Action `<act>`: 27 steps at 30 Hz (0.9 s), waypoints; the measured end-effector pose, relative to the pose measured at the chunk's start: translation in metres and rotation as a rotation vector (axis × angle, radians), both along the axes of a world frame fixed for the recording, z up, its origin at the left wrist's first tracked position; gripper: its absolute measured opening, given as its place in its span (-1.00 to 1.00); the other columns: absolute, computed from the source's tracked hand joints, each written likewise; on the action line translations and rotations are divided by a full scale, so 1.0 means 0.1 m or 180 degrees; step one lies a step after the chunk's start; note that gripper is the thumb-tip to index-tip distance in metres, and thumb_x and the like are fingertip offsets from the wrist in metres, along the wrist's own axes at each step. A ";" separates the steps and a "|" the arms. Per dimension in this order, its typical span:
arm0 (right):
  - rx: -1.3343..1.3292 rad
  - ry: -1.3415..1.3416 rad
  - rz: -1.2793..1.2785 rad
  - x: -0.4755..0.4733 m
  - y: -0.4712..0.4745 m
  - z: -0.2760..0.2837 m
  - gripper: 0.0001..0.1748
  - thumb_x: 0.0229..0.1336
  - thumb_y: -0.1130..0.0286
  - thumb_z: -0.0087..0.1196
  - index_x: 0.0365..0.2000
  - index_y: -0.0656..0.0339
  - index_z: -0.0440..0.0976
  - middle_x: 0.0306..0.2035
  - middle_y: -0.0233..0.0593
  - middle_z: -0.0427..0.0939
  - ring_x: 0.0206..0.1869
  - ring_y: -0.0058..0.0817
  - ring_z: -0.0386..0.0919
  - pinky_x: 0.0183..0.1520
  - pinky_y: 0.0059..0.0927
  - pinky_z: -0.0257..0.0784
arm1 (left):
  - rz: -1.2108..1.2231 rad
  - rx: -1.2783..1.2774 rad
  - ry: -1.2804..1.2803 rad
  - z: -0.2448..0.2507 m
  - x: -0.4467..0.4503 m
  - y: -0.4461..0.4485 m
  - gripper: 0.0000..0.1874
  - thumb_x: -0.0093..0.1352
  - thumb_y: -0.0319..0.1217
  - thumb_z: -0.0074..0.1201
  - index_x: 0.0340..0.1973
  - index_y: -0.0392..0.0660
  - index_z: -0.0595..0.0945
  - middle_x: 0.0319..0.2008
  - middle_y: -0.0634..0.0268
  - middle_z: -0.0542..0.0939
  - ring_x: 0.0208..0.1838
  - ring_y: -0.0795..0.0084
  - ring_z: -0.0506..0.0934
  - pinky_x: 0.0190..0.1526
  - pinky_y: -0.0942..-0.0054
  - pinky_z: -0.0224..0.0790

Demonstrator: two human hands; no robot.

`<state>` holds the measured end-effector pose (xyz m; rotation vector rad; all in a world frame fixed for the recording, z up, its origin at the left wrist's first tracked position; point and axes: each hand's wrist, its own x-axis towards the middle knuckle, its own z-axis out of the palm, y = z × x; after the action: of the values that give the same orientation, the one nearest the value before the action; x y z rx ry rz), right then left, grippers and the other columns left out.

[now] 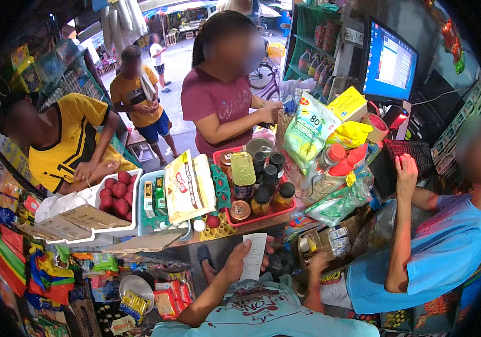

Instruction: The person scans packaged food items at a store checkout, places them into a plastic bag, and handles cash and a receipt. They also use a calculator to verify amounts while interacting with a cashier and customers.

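Observation:
My left hand [237, 260] holds a long printed paper slip [254, 257] upright below the counter edge. Its thumb lies on the near side, and fingertips show past the slip's right edge. My right hand [318, 264], blurred, is raised to the right of the slip, beside an open cardboard box [334, 252] with small packs; whether it holds anything cannot be told. Beyond the slip, a red tray [234, 225] holds jars and dark-capped bottles. Left of it, a light blue bin [141, 210] carries a cream-coloured packet [189, 187] and small boxes.
A white bin [139, 179] of red eggs [120, 189] stands left on the counter. A person in maroon [219, 101] is across it, one in yellow [80, 139] further left. At right, a person in blue [426, 257] reaches near a keyboard [409, 151] and monitor [388, 63].

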<state>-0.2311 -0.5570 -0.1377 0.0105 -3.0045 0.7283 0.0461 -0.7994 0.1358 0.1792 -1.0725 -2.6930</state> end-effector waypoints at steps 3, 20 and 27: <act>0.0402 -0.2554 0.1330 0.65 -0.13 -0.27 -0.45 0.35 0.04 -0.18 0.03 0.34 0.42 0.01 0.11 0.48 0.05 -0.03 0.42 0.13 -0.12 0.29 | -0.0006 -0.0033 -0.0046 0.03 0.00 -0.03 -0.27 0.46 0.12 -0.27 0.25 -0.29 0.29 -0.13 0.14 0.54 -0.25 0.39 0.57 -0.28 0.43 0.50; -0.2108 -0.3569 0.4826 1.50 -1.18 2.18 -0.61 0.31 0.19 0.08 -0.10 0.34 0.38 -0.23 -0.32 0.47 -0.10 -0.52 0.42 0.03 -0.41 0.36 | 0.0826 -0.0764 -0.0354 0.22 0.06 0.16 -0.70 0.49 -0.35 -0.07 0.07 -0.23 0.51 -0.29 0.33 0.57 -0.32 0.58 0.52 -0.26 0.58 0.42; -0.2702 -0.3161 0.4700 1.74 -1.23 2.22 -0.64 0.44 0.21 -0.19 -0.23 0.32 0.44 -0.29 -0.24 0.52 -0.15 -0.50 0.46 -0.01 -0.39 0.35 | 0.0903 -0.0928 -0.0422 0.34 0.10 0.20 -0.69 0.50 -0.33 -0.08 0.06 -0.24 0.51 -0.31 0.30 0.56 -0.32 0.55 0.53 -0.27 0.56 0.43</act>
<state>-0.0568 -0.6798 0.0844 2.5470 -2.3424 2.5226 0.0562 -0.7795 0.1694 0.4261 -1.3501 -2.2726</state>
